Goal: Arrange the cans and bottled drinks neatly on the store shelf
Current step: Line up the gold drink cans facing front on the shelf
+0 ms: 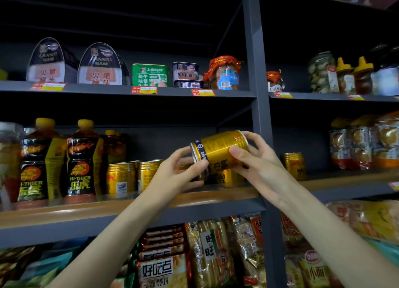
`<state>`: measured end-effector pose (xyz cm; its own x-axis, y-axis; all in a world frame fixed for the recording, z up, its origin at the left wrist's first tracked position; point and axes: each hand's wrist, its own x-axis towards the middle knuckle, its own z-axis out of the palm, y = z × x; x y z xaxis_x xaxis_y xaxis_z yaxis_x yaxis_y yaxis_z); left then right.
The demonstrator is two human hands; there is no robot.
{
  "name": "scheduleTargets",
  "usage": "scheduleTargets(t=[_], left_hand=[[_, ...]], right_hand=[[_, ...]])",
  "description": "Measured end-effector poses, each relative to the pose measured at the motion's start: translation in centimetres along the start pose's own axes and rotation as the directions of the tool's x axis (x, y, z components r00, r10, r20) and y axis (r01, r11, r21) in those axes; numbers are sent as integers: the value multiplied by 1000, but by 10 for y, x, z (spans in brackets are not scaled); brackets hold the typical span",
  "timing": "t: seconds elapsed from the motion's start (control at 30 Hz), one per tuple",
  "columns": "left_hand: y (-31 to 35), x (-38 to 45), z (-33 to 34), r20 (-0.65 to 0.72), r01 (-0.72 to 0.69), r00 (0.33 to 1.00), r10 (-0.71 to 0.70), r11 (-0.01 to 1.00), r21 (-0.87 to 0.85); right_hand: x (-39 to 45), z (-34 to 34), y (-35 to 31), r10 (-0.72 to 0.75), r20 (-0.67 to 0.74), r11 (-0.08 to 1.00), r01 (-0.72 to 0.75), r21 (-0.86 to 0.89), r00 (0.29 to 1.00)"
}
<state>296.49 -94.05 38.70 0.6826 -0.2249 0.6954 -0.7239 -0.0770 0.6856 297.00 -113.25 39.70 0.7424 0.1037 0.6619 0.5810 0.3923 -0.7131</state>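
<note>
At the centre of the frame, a gold can [219, 150] is held tilted on its side in the air, above the wooden front edge of the middle shelf [86, 210]. It is gripped at its lower left end by the left hand [183, 171], thumb and fingers closed around the rim, and at its upper right end by the right hand [257, 160], whose fingers are wrapped over the body of the can. Both forearms are seen rising from the bottom of the frame.

Just behind the hands, more gold cans [129, 177] are stood upright on the middle shelf, some partly hidden by the left hand. Left of them, two Hi-Tiger bottles [58, 162] with yellow caps are stood side by side. One further gold can [293, 165] is placed right of the grey upright post [257, 82], apart from the others.

Lower in the frame, snack packets [164, 266] are stacked beneath the shelf. Farther back, at upper left, canned ham tins [73, 63] are lined along the upper shelf, with a green tin [150, 75] beside them.
</note>
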Motion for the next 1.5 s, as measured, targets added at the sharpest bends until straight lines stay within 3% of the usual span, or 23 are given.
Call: scheduleTargets(t=[0.1, 0.23, 0.33, 0.43, 0.5, 0.57, 0.63, 0.7, 0.83, 0.9, 0.97, 1.1, 1.17, 1.23, 1.3, 1.4, 1.5], left_hand=[[-4, -3, -1, 0, -37, 999, 37, 999, -33], [-8, 0, -2, -123, -249, 953, 275, 949, 195], [-11, 2, -4, -72, -370, 898, 434, 832, 413], [-15, 2, 2, 13, -436, 865, 501, 740, 512], [-19, 2, 4, 43, -420, 882, 470, 740, 525], [-24, 2, 0, 104, -392, 904, 416, 703, 594], [-29, 2, -3, 113, -362, 916, 386, 670, 648], [-33, 4, -4, 7, -314, 917, 398, 713, 627], [-38, 15, 1, -225, -179, 917, 330, 844, 506], [-38, 22, 10, -250, -174, 911, 328, 855, 488], [-35, 28, 23, -233, -184, 912, 338, 844, 504], [-34, 41, 49, -102, -238, 925, 365, 768, 594], [-40, 49, 53, -69, -208, 947, 312, 765, 610], [-47, 56, 54, -73, -150, 967, 245, 776, 613], [-54, 62, 57, -61, -122, 974, 218, 733, 669], [-60, 70, 64, -15, -140, 974, 226, 650, 747], [-65, 70, 65, 7, -153, 972, 233, 611, 777]], right_hand=[[0, -2, 0, -21, 44, 999, 22, -29, 999], [1, -2, 1, 54, 31, 998, -53, -25, 998], [3, -1, 2, 199, 83, 970, -208, 123, 976], [2, 3, 2, 248, 43, 953, -251, 166, 968], [1, 1, 4, 196, -16, 970, -191, 151, 980], [0, -4, 3, -4, -101, 996, -6, -93, 995], [0, -12, 0, -285, -88, 856, 212, -472, 954], [0, -23, -4, -463, 3, 675, 356, -646, 886], [-5, -41, -9, -608, 179, 396, 491, -776, 774], [-7, -48, -10, -631, 238, 308, 520, -796, 738], [-8, -56, -14, -653, 236, 290, 525, -800, 720], [-3, -74, -31, -697, -33, 453, 404, -795, 716], [5, -89, -41, -691, -210, 531, 289, -796, 691], [17, -109, -49, -623, -318, 571, 138, -809, 715], [34, -126, -51, -498, -337, 523, -33, -852, 799], [54, -137, -36, -315, -281, 344, -167, -924, 906], [67, -145, -18, -217, -273, 278, -209, -937, 937]])
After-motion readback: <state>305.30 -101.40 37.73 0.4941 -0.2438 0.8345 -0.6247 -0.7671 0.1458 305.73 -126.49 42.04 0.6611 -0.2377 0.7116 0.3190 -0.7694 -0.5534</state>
